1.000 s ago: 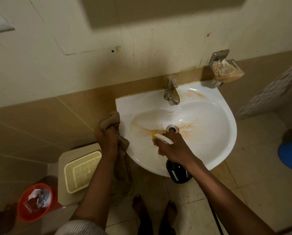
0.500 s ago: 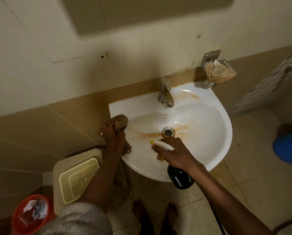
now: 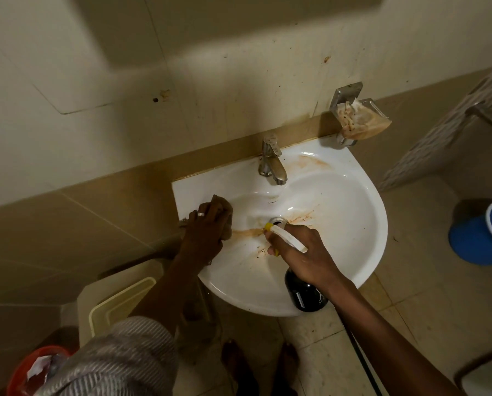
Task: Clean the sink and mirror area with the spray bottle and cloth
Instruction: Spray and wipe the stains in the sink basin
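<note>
Head view: left hand (image 3: 207, 224), formerly at the rim, now presses cloth (image 3: 224, 208) into sink (image 3: 353, 224) at 9 o'clock; right hand (image 3: 304, 252) grips spray bottle (image 3: 304, 295); beige tiled walls.

The right half of the sink (image 3: 350, 224) bowl lies open. The tap (image 3: 272, 161) juts over the back rim; a soap dish (image 3: 359, 121) overhangs the far-right corner. The left hand (image 3: 207, 227) and right hand (image 3: 302, 252) fill the near-left part.
</note>
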